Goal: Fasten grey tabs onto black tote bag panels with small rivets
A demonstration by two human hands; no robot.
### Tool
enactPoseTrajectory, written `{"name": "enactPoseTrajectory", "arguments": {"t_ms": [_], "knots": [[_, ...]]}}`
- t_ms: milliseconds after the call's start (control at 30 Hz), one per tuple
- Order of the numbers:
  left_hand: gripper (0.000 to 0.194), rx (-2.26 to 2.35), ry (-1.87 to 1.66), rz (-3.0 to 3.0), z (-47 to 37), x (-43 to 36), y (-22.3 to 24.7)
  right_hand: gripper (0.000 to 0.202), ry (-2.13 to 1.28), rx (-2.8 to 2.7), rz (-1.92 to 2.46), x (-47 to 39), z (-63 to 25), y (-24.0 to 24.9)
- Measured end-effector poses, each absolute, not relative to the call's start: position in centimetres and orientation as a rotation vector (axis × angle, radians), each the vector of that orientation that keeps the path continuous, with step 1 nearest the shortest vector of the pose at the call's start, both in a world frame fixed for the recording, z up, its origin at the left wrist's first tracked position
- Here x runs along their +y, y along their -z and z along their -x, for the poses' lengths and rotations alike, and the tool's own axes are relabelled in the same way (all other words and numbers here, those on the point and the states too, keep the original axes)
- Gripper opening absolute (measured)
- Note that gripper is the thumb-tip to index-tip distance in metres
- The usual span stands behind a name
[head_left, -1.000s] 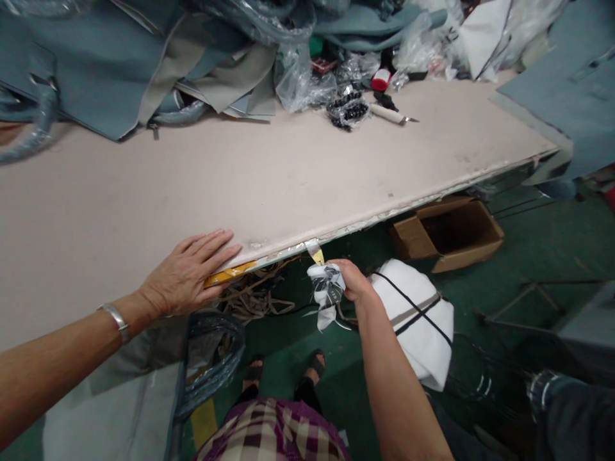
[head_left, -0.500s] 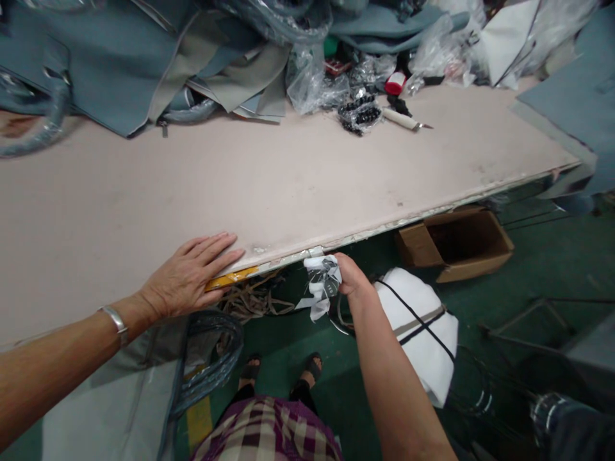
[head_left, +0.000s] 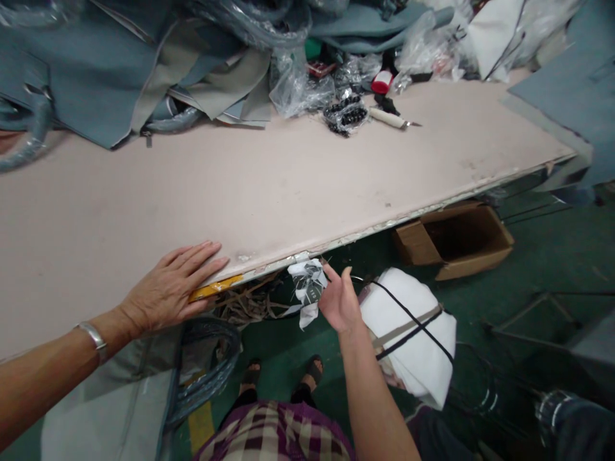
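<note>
My left hand (head_left: 180, 285) lies flat on the pale tabletop (head_left: 288, 186), its fingers stretched along the front edge and the thumb side over yellow tape (head_left: 216, 288). A silver bracelet circles that wrist. Just under the edge, a crumpled bunch of white and grey printed strips (head_left: 309, 286) hangs down. My right hand (head_left: 340, 301) is right beside the bunch, palm turned up, with thumb and fingers apart. Its fingertips are close to the strips; whether they touch is hard to tell.
Blue-grey bag pieces (head_left: 91, 77) and plastic wrap crowd the table's back. A white-handled pointed tool (head_left: 389, 118) lies near wrapped black beads (head_left: 344, 115). Below are an open cardboard box (head_left: 473, 240), a strapped white bundle (head_left: 413, 333) and tangled cords (head_left: 250, 304).
My right hand has opened and turned palm up beside the strips, where its fingers were closed before. My left hand stays flat at the edge. The view has shifted slightly.
</note>
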State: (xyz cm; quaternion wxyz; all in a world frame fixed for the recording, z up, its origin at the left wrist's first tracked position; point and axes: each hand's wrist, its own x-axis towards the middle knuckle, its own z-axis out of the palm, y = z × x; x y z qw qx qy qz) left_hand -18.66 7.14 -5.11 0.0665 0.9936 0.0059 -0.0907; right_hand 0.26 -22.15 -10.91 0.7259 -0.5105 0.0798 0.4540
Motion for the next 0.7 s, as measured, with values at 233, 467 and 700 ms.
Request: {"name": "enactPoseTrajectory", "arguments": {"t_ms": [233, 467, 700], "knots": [[0.063, 0.024, 0.279, -3.021, 18.7, 7.0, 5.3, 0.079, -0.715, 0.06, 1.477, -21.0, 5.0, 8.2], [0.063, 0.066, 0.268, -3.006, 18.9, 6.9, 5.5, 0.027, -0.633, 0.002, 1.742, -18.7, 3.4, 7.0], [0.07, 0.032, 0.222, -2.98, 19.3, 7.6, 6.3, 0.025, -0.716, 0.122, 1.699, -16.9, 2.3, 6.5]]}}
